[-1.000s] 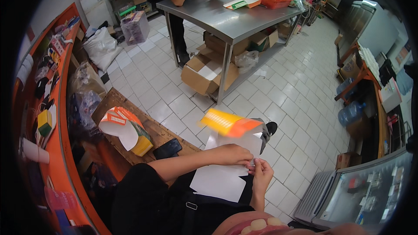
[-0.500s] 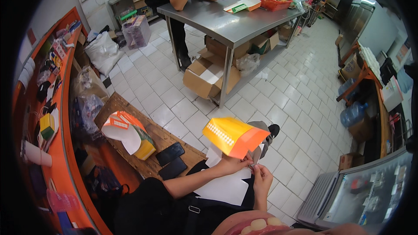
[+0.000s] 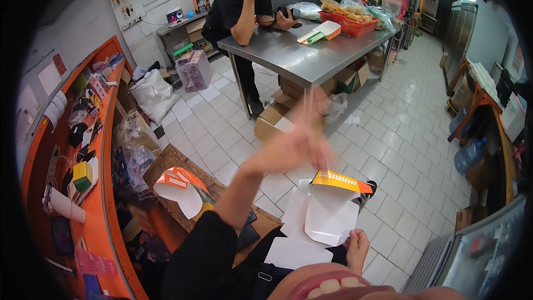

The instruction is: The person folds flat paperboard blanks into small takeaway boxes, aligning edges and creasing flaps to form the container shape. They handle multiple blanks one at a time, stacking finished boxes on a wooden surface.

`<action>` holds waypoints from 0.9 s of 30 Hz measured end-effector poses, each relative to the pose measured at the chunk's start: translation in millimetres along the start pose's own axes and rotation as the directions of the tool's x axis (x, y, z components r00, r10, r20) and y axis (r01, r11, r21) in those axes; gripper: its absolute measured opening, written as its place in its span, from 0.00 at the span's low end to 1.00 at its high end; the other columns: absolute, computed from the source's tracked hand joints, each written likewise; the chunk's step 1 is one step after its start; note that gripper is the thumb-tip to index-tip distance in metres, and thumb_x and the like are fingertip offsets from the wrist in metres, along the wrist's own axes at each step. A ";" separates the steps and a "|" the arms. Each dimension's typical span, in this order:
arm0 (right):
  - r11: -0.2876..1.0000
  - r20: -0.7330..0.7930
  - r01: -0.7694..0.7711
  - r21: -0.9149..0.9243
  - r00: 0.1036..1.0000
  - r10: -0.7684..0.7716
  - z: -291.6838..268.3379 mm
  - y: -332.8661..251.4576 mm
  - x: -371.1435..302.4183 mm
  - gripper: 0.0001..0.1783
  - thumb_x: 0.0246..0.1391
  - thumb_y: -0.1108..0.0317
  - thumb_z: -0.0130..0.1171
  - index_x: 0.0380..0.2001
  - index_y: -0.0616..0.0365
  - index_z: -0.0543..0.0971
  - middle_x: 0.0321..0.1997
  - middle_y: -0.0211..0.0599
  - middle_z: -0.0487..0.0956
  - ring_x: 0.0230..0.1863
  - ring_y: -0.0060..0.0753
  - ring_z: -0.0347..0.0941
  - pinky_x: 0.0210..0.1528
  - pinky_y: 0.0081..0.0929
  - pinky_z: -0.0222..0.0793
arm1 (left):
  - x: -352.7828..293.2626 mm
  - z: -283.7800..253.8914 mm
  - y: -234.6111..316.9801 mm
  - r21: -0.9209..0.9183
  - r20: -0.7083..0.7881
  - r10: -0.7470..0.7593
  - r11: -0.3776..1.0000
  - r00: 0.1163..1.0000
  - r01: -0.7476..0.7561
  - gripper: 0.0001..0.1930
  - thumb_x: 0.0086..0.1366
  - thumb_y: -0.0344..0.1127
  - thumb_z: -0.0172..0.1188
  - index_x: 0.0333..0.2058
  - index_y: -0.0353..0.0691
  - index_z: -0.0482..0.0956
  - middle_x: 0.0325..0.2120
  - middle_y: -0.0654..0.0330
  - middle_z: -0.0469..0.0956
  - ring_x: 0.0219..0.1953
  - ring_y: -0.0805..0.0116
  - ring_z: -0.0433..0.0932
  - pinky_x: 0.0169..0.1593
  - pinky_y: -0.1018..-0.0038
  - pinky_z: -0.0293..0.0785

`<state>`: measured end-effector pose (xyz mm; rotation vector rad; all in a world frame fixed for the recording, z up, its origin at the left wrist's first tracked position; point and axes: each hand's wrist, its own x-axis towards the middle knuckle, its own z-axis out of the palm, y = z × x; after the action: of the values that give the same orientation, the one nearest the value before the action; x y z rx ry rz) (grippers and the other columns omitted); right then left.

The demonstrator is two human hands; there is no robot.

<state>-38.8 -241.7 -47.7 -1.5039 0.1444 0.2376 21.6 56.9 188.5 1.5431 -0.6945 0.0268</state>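
Your right hand is pinching a yellow-orange, white-lined cardboard box; your left hand is hovering, fingers blurred, grip unclear.

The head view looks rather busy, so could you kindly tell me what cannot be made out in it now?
Head view:
Left hand: motion blur hides whether it holds anything.
Right hand: too small to tell whether its fingertips grip the carton.
Open cardboard box under the steel table: its right part is hidden behind the blurred left hand.
Glass-fronted cooler: its right side is cut off by the dark lens rim.
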 end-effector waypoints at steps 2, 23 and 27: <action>0.999 -0.005 0.011 0.045 1.000 -0.010 0.2 -0.4 1.2 0.09 0.61 0.67 0.49 0.36 0.62 0.73 0.28 0.30 0.75 0.26 0.18 0.71 0.31 0.18 0.73 | 31.1 -30.7 17.2 0.015 -0.588 0.255 0.952 0.767 -0.305 0.35 0.66 0.37 0.50 0.64 0.36 0.40 0.30 0.53 0.78 0.28 0.73 0.76 0.33 0.80 0.73; 0.946 0.127 -0.256 0.200 0.964 0.234 0.8 -28.0 -0.3 0.10 0.63 0.62 0.47 0.34 0.56 0.72 0.31 0.26 0.74 0.31 0.17 0.71 0.35 0.18 0.71 | -45.1 124.7 -135.7 0.517 0.397 -0.322 0.852 0.860 0.080 0.15 0.64 0.41 0.51 0.48 0.46 0.70 0.36 0.54 0.74 0.34 0.53 0.75 0.37 0.64 0.72; 0.915 0.124 -0.248 0.318 0.968 0.219 2.9 -27.8 1.8 0.10 0.62 0.61 0.48 0.34 0.57 0.72 0.30 0.26 0.74 0.29 0.17 0.70 0.33 0.18 0.71 | -41.8 124.2 -144.3 0.465 0.471 -0.287 0.884 0.834 0.042 0.14 0.63 0.43 0.54 0.42 0.42 0.70 0.35 0.57 0.72 0.37 0.56 0.74 0.39 0.66 0.71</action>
<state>-30.4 -240.1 -21.0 -1.1375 0.2832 0.4479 1.9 -49.3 26.2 2.0783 -1.0336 -0.4233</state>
